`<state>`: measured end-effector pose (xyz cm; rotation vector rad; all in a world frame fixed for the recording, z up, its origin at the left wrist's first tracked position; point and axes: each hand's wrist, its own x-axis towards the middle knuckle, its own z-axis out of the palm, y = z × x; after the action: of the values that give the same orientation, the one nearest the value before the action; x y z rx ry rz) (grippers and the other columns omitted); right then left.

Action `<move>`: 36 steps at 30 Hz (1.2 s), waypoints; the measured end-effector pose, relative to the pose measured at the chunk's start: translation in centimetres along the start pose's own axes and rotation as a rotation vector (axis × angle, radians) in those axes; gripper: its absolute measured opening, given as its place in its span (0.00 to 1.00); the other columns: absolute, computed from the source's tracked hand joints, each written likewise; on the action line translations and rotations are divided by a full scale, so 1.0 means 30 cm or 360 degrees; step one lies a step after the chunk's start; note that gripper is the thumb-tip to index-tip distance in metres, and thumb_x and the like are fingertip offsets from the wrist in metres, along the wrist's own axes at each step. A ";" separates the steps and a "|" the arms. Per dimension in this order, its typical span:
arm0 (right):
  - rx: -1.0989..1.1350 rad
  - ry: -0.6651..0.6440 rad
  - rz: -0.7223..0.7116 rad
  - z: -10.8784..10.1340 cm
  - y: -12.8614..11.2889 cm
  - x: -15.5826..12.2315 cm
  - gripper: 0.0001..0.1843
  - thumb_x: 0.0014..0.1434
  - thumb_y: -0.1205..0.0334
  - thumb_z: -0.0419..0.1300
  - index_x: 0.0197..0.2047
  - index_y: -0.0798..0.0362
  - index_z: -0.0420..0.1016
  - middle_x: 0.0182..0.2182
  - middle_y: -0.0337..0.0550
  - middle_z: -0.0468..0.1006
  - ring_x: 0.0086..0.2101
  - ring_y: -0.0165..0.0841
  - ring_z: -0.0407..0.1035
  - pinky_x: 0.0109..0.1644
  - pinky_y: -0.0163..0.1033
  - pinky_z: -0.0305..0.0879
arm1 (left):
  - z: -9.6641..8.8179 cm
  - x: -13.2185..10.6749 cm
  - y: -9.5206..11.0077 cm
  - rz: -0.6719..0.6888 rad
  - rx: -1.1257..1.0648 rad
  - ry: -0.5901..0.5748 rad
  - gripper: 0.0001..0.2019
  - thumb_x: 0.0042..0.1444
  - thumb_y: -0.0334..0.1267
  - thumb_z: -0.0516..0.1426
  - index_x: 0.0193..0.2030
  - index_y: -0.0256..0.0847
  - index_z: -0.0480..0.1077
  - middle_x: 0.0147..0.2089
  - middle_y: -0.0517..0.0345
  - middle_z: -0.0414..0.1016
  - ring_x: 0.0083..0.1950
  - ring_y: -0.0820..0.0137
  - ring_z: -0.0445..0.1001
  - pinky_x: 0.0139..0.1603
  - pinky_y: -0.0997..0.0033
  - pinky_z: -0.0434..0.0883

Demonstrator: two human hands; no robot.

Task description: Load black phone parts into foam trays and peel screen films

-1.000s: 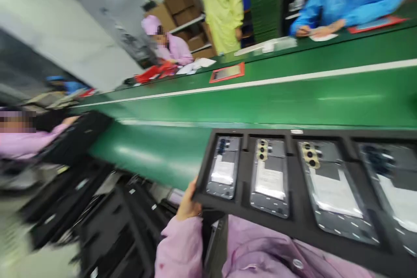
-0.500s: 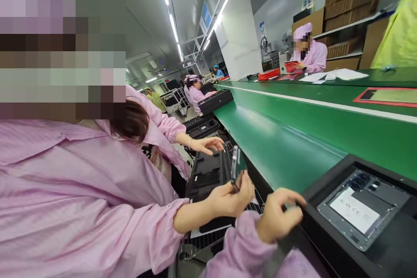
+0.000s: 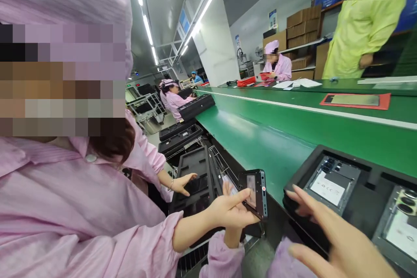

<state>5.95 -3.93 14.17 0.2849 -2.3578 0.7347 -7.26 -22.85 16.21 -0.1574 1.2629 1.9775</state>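
My left hand [image 3: 227,189] is mostly hidden behind a co-worker's hand [image 3: 233,210]. Its visible fingertips point up, apart, close to the phone [image 3: 263,197]. The co-worker's thumb and fingers grip this phone, tilted, with its edge towards me; whether my left hand touches it is not visible. In the lower right, my right hand [image 3: 342,239] is open, fingers stretched over the near edge of a black tray [image 3: 365,200]. Two phones without back covers lie in it, one phone [image 3: 329,186] with a white label and another phone [image 3: 399,226] cut off by the frame.
A green conveyor belt [image 3: 257,143] runs beside the tray. At left, the pink-clad co-worker's other hand [image 3: 182,183] is above black trays [image 3: 192,163] on a wire cart. Across the line lies a phone-sized panel [image 3: 353,100] on a red sheet. Farther people stand or sit along the line.
My left hand has moved left from the tray's edge to behind the co-worker's hand. The held phone has turned and come nearer. My right hand has entered at lower right.
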 end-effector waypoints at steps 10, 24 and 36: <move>0.0144 -0.0098 0.0493 0.102 -0.071 0.152 0.11 0.57 0.63 0.45 0.31 0.52 0.67 0.19 0.40 0.74 0.18 0.36 0.71 0.18 0.35 0.63 | -0.046 0.061 -0.078 0.0092 0.0330 -0.0010 0.13 0.46 0.23 0.59 0.39 0.40 0.72 0.39 0.55 0.75 0.54 0.65 0.73 0.40 0.73 0.78; -0.0109 -0.0087 0.0399 -0.212 -0.055 -0.216 0.15 0.68 0.62 0.46 0.37 0.50 0.72 0.29 0.37 0.79 0.24 0.28 0.74 0.27 0.28 0.70 | 0.022 -0.012 -0.296 0.0677 0.1059 -0.0542 0.18 0.37 0.41 0.67 0.39 0.58 0.77 0.45 0.60 0.78 0.55 0.50 0.70 0.61 0.48 0.62; -0.0253 -0.0064 0.0391 -0.206 -0.054 -0.378 0.13 0.69 0.68 0.41 0.42 0.53 0.66 0.31 0.40 0.78 0.27 0.29 0.73 0.29 0.33 0.69 | 0.200 0.050 -0.457 0.1083 0.1394 -0.1231 0.09 0.57 0.38 0.56 0.40 0.43 0.77 0.37 0.50 0.81 0.39 0.63 0.79 0.43 0.64 0.74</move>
<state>18.47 -1.56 11.57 -0.0606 -2.5001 0.6527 2.45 -14.24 8.60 1.4690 1.5807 1.4851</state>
